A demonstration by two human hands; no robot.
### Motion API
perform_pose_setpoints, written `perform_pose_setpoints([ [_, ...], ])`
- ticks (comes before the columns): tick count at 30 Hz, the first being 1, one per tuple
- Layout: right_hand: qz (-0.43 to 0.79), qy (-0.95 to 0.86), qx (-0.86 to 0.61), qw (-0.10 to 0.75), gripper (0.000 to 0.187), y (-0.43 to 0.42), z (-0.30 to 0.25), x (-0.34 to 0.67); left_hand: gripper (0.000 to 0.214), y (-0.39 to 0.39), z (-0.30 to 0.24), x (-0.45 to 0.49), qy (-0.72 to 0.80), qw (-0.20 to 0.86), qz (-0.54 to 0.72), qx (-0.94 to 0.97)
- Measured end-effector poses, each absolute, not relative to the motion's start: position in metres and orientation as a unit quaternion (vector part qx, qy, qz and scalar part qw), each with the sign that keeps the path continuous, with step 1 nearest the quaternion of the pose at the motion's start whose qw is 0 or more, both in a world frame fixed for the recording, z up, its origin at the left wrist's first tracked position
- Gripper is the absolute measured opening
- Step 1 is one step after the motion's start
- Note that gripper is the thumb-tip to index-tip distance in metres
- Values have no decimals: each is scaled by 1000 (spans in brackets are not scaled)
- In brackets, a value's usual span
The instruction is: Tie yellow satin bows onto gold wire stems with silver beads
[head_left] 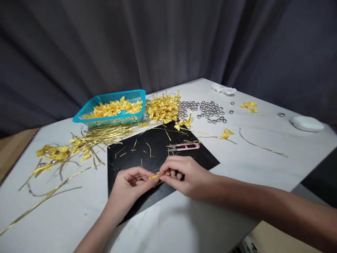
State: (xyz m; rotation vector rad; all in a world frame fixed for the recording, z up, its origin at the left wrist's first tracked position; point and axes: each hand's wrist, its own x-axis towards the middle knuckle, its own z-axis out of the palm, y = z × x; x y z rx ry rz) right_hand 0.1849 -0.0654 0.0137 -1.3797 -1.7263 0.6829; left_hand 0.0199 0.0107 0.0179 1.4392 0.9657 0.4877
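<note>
Over the black mat [123, 200], both hands meet at a small yellow ribbon bow [153, 177]. My left hand [133, 182] pinches the bow from the left. Fingertips of my right hand [181, 174] are closed at its other side, on what looks like a bit of gold cord [167, 174]. A tiny shiny silver piece [157, 173] shows between the fingers; most of the bow is hidden by them. Just beyond my right hand lie pink thread snips [184, 146], with gold cord offcuts scattered on the mat.
A blue basket [110, 122] of yellow bows stands at the back left, beside a pile of corded bows [163, 109]. Silver teardrop beads [212, 110] lie behind the mat. Gold cords [107, 135] spread leftward. A white case [307, 123] and crumpled tissue [223, 89] sit right.
</note>
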Motion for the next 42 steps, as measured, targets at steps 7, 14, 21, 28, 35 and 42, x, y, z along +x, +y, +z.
perform_pose_setpoints([
  [7,279,-681,-561,379,5,-64,16,183,12,10,18,20,409,637,225,613],
  [14,324,-641,-587,374,5,-61,18,184,18,17,19,20,412,629,208,625],
  [21,320,-638,-594,371,8,-58,16,187,17,16,18,23,440,639,224,589],
  [28,317,-635,-607,357,10,-58,17,189,22,15,14,23,443,653,257,558],
  [35,317,-641,-612,338,9,-62,16,191,19,15,14,26,453,630,241,583],
  [42,276,-640,-637,329,8,-60,13,190,17,14,12,24,426,628,218,613],
])
